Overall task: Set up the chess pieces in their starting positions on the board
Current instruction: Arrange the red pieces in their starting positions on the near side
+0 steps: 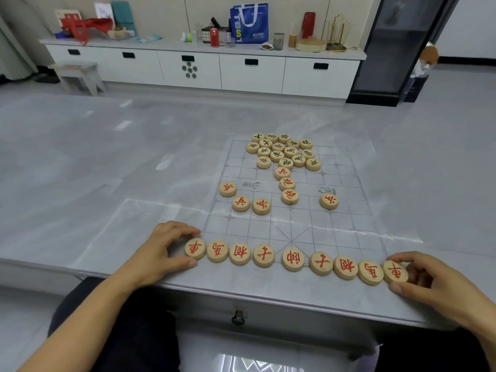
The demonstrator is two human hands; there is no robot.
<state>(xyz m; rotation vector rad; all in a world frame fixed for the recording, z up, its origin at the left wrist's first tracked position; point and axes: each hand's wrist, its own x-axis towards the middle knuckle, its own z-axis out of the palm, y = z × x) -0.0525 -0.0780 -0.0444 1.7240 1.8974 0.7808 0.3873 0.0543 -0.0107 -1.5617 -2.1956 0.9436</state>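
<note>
A clear plastic chess board (pixel 346 224) with printed grid lines lies on the grey table. Along its near edge runs a row of several wooden discs with red characters (pixel 292 259). My left hand (pixel 163 248) pinches the leftmost red disc (pixel 195 248) between thumb and fingers. My right hand (pixel 426 275) pinches the rightmost red disc (pixel 395 271) the same way. Several loose red discs (pixel 261 206) sit scattered mid-board. A tight cluster of black-character discs (pixel 284 153) sits at the far end.
The table's front edge (pixel 241 296) runs just below the row, with a drawer knob (pixel 238 316) under it. A white sideboard (pixel 204 68) with bags, cans and cups stands across the room, a small stool (pixel 77 73) to its left.
</note>
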